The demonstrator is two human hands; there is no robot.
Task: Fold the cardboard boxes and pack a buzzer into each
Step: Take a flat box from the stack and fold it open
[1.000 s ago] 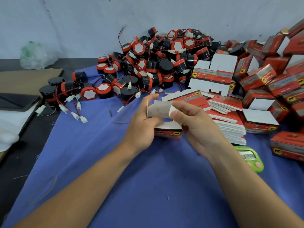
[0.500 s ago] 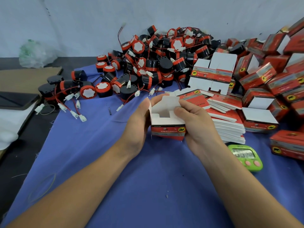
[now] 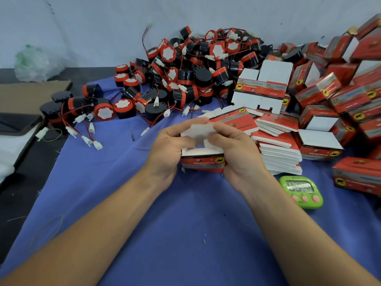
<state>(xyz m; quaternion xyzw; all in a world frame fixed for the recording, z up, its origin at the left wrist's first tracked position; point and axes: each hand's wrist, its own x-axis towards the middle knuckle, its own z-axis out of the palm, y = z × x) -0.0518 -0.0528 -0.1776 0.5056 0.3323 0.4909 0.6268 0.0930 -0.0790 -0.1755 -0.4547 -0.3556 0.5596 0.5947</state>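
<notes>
A blue cloth (image 3: 185, 234) covers the surface in front of you, below a pale wall. Your left hand (image 3: 167, 149) and right hand (image 3: 237, 153) hold a half-formed red-and-white cardboard box (image 3: 203, 163) between them, near the cloth. The fingers (image 3: 224, 133) of both hands are curled onto its white top flaps. The heap of buzzers (image 3: 185, 79) lies behind it. A stack of flat boxes (image 3: 278, 155) sits just beside your right hand, folded boxes (image 3: 350, 96) pile up at the far right, and a green timer (image 3: 301, 190) lies near your right wrist.

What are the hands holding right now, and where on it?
One half-folded red cardboard box: left hand grips its left side, right hand its right side, both pressing on its white top flaps.
</notes>
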